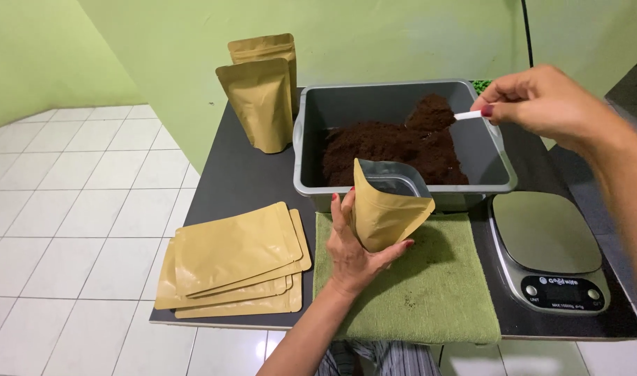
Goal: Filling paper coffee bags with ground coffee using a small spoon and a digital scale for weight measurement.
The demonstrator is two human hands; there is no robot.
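My left hand holds an open tan stand-up pouch upright over a green cloth, just in front of a grey tub. The tub holds dark brown ground powder. My right hand pinches the white handle of a spoon, which carries a heap of the powder above the tub's right side, a little above and behind the pouch's mouth.
Several flat empty tan pouches lie stacked at the table's front left. Two filled pouches stand behind the tub's left side against the green wall. A steel kitchen scale sits at the right on the dark table.
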